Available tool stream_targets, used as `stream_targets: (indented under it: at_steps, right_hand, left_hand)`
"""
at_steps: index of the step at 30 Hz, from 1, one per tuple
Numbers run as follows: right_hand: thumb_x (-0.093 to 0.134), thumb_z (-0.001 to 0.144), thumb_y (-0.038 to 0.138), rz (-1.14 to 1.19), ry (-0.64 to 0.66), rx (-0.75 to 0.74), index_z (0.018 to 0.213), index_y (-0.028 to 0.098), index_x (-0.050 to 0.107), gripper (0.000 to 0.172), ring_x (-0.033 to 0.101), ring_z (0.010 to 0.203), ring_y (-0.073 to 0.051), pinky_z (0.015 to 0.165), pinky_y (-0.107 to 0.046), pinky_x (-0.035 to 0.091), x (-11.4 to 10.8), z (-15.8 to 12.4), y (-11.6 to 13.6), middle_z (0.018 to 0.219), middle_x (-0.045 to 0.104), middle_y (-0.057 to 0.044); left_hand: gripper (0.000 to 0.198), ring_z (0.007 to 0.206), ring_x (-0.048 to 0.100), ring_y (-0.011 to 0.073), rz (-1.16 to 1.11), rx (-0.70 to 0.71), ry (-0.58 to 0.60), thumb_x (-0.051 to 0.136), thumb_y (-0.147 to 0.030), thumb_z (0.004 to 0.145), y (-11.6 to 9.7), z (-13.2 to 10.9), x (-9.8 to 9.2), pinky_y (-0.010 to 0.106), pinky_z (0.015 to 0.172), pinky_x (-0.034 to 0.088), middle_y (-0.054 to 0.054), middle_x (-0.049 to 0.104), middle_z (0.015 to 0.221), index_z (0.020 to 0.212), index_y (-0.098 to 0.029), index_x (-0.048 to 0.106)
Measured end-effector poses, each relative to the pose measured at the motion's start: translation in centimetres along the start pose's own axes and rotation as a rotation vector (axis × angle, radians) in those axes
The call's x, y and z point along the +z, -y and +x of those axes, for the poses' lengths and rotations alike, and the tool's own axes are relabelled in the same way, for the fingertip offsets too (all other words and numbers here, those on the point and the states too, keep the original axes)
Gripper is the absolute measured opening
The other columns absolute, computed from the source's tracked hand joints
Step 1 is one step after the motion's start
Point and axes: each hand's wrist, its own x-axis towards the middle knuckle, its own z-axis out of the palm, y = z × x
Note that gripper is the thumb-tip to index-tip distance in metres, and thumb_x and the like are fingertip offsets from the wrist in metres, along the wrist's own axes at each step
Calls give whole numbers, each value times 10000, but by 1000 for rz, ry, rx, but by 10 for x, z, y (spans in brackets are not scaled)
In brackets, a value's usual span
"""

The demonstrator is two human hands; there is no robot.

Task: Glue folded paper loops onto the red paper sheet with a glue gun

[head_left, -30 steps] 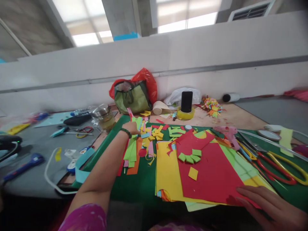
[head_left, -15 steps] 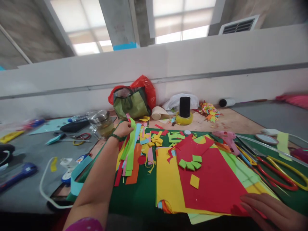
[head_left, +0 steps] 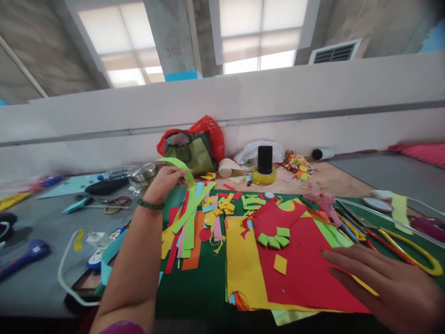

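My left hand (head_left: 167,182) pinches a light green strip (head_left: 192,186), whose free end curls up past the fingers. It hovers over a pile of long coloured strips (head_left: 189,232) in green, red, pink, orange and blue. My right hand (head_left: 385,283), fingers stretched out, is over the right edge of a red sheet (head_left: 308,260) and appears slightly raised. On that sheet lie several small green pieces (head_left: 274,240) and a yellow diamond (head_left: 280,264). A yellow sheet (head_left: 243,264) shows from under the red one.
Right of the sheets lie large scissors (head_left: 408,248) and a pink glue gun (head_left: 323,204). Small yellow and green scraps (head_left: 226,204) are strewn mid-table. Behind are a glass jar (head_left: 142,176), a green bag (head_left: 189,150), and a phone (head_left: 264,160) by a yellow tape roll (head_left: 264,176).
My left hand has lifted a green strip from the pile and moved left. Another green strip now lies slanted across the pile. My right hand has shifted up, further over the red sheet.
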Motion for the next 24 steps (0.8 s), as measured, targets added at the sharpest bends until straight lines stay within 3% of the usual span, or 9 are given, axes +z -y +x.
stream_targets:
  at_steps: [3, 5, 8, 11, 14, 17, 20, 24]
  right_hand:
    - [471, 918, 143, -58, -31, -267, 1115, 274, 684, 318, 716, 831, -174, 667, -249, 572, -2, 46, 17, 990, 746, -52]
    - [412, 896, 61, -87, -43, -314, 1146, 234, 668, 398, 705, 878, -184, 690, -272, 576, 2, 77, 29, 1077, 723, -84]
    - [342, 858, -10, -102, 12, -362, 1393, 256, 500, 618, 633, 1095, -205, 802, -303, 567, 14, 116, 42, 1340, 594, -97]
    - [374, 929, 53, -62, 81, -530, 1353, 250, 539, 496, 617, 1087, -207, 882, -348, 535, 29, 140, 49, 1360, 583, -96]
    - [397, 970, 132, 48, 88, -617, 1113, 184, 667, 310, 638, 912, -179, 813, -324, 523, 38, 143, 54, 1068, 713, -94]
    - [380, 987, 208, 276, 124, -451, 945, 173, 685, 310, 613, 758, -163, 706, -289, 501, 44, 132, 60, 797, 704, -71]
    - [361, 988, 372, 599, 269, -64, 718, 174, 628, 428, 530, 566, -124, 532, -232, 424, 50, 119, 62, 592, 598, -18]
    - [450, 885, 574, 929, 467, 372, 554, 183, 478, 513, 393, 454, -84, 431, -213, 291, 57, 119, 58, 487, 446, 35]
  left_hand:
    - [290, 469, 528, 105, -329, 8, 179, 637, -395, 687, -28, -19, 10, 207, 469, 396, 26, 622, 558, 736, -116, 700]
    - [255, 422, 497, 82, -459, -3, 293, 655, -348, 674, -43, -30, 22, 198, 437, 387, 30, 634, 553, 716, -102, 707]
    - [188, 404, 508, 83, -625, -51, 466, 682, -286, 652, -57, -44, 48, 196, 412, 394, 41, 653, 552, 640, -98, 688]
    - [192, 385, 490, 73, -771, -88, 598, 742, -244, 613, -62, -59, 79, 186, 404, 392, -3, 579, 460, 534, -115, 624]
    - [175, 451, 540, 77, -878, -91, 659, 797, -236, 609, -59, -71, 104, 179, 458, 433, -16, 602, 509, 626, -115, 672]
    - [255, 612, 645, 127, -952, -93, 612, 784, -322, 707, -49, -73, 118, 221, 595, 513, 37, 706, 685, 843, -115, 725]
    - [314, 785, 699, 192, -1011, -119, 508, 706, -381, 813, -39, -69, 124, 296, 732, 546, 96, 751, 877, 1004, -131, 704]
    - [400, 997, 687, 267, -1080, -79, 572, 633, -460, 861, -33, -72, 132, 389, 890, 524, 134, 745, 1014, 1096, -138, 659]
